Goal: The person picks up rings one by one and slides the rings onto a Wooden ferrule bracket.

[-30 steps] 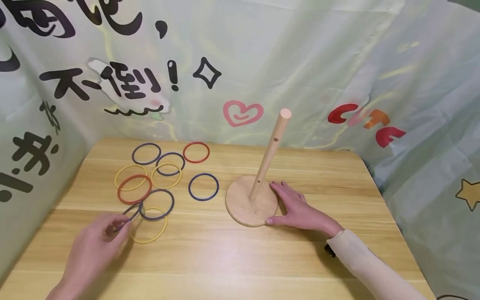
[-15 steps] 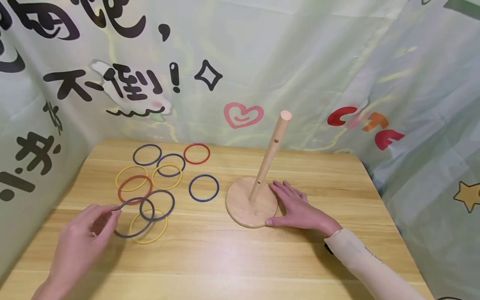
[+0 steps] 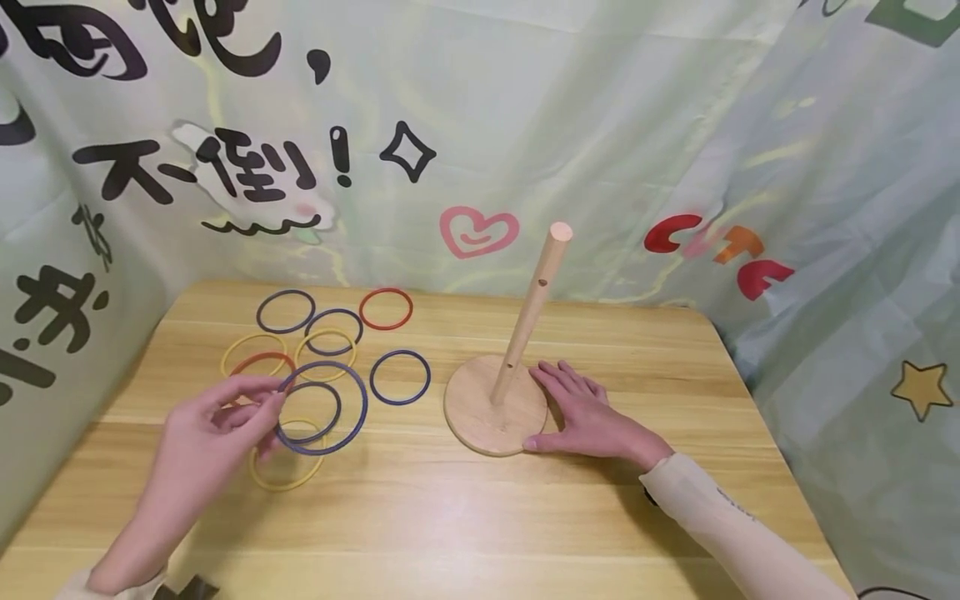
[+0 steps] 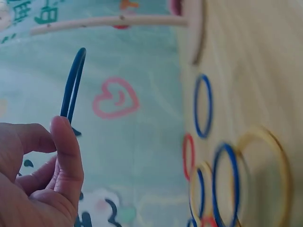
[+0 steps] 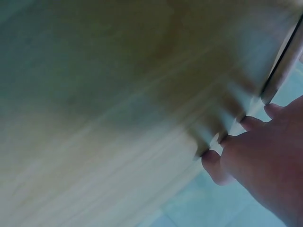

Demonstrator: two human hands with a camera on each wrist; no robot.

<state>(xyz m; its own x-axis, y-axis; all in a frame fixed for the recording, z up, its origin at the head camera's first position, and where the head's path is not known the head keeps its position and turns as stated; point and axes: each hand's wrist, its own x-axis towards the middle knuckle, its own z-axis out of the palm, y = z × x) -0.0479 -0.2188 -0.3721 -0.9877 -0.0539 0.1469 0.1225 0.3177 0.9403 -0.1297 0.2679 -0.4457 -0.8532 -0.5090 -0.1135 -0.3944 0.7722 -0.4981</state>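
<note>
My left hand [image 3: 217,433] pinches a dark blue ring [image 3: 365,408] by its left side, thumb against fingertips. In the left wrist view that blue ring [image 4: 69,90] stands up from the fingertips, seen nearly edge-on, apart from the table. A wooden stand has an upright peg [image 3: 528,317] on a round base [image 3: 468,421], with no ring on it. My right hand [image 3: 585,425] rests spread at the base's right edge, thumb at the front and fingers farther back. In the right wrist view the right hand [image 5: 267,156] appears from behind, over the blurred table.
Several rings lie left of the stand, some overlapping: a blue ring [image 3: 400,404] nearest the base, a red ring [image 3: 412,310] at the back, a yellow ring [image 3: 287,488] in front. A printed curtain [image 3: 600,125] hangs behind the wooden table [image 3: 450,533].
My left hand has lifted the blue ring off the pile and moved it up and to the right, turning it. The right hand has stayed at the base.
</note>
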